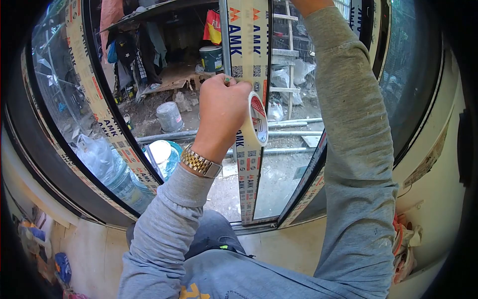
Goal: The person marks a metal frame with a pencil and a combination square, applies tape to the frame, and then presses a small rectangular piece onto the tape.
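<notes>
My left hand (223, 107) is closed at chest height, right in front of the film-covered door frame (247, 45). A roll of pale masking tape (259, 119) sits against its right side, held by fingers that are mostly hidden behind the hand. A small green spot shows by the thumb. On that wrist is a gold-coloured watch (201, 162). My right hand (307, 5) is raised at the top edge; only its wrist end shows, and its fingers are out of the picture. The frame carries printed "AMK" protective film.
Glass panels in similar taped frames (107, 99) stand left and right. Beyond the opening are a grey bucket (170, 117), a green paint bucket (211, 59), metal pipes (294, 133) and hanging clothes. A plastic-wrapped container (117, 174) stands behind the left glass. Orange bags (406, 249) lie at right.
</notes>
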The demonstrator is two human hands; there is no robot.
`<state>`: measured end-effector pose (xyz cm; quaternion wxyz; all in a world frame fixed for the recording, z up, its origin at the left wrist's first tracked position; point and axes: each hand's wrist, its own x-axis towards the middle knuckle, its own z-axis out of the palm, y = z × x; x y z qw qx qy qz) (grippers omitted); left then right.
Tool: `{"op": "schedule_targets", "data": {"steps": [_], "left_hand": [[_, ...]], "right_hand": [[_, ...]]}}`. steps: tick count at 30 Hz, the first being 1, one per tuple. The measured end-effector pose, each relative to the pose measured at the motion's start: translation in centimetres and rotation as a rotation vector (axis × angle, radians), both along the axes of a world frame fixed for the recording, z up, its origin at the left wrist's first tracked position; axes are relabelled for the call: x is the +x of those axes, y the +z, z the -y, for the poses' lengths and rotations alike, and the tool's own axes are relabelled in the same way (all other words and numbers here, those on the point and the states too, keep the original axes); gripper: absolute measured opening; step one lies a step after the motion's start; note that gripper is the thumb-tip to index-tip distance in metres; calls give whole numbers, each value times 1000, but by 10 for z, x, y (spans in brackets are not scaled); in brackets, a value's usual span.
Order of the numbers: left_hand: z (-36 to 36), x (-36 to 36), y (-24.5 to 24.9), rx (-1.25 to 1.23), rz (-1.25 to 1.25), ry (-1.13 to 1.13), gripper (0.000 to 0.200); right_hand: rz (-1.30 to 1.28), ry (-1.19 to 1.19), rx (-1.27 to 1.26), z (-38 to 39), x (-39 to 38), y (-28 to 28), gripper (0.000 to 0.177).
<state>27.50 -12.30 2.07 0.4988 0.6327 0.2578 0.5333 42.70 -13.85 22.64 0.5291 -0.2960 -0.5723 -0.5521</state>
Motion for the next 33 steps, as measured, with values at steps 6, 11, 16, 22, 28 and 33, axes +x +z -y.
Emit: {"op": "schedule_targets", "data": {"steps": [6,11,16,22,28,33], "left_hand": [[-8,0,0,88,-100,66,19],[-5,-3,1,69,-67,28,19],[8,0,-3,-53,26,-20,15],[15,0,-3,-267,184,-153,13],[16,6,-9,-387,333,-184,10],[15,6,-12,-402,431,-201,11]], "right_hand": [[-39,-192,-81,11,0,-21,70],[110,-506,-414,39,-5,-98,106],[150,-394,-609,55,7,-137,127],[136,-405,-566,47,6,-138,136],[94,-414,-635,47,2,-136,135],[117,-394,-596,40,-1,-139,140]]}}
